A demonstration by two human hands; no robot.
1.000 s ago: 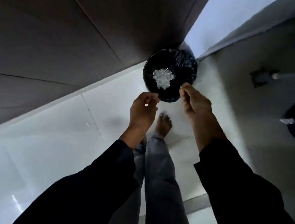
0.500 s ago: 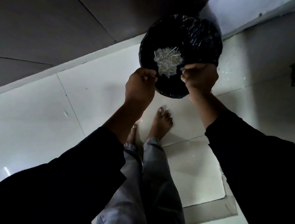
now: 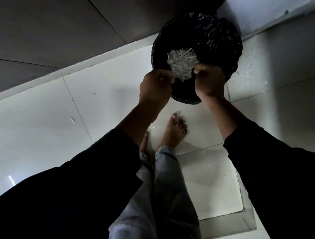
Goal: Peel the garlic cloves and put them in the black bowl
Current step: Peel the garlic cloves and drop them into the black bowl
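Both hands' (image 3: 155,89) (image 3: 209,82) grip hovers curled above peels (image 3: 180,65) inside bin (image 3: 214,35).

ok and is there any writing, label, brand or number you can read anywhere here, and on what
None: no readable text anywhere in this picture.
The bin lined with a black bag shows only crinkled plastic and pale scraps, no print.
The left hand and right hand, the dark sleeves, the jeans and the floor tiles bear no lettering.
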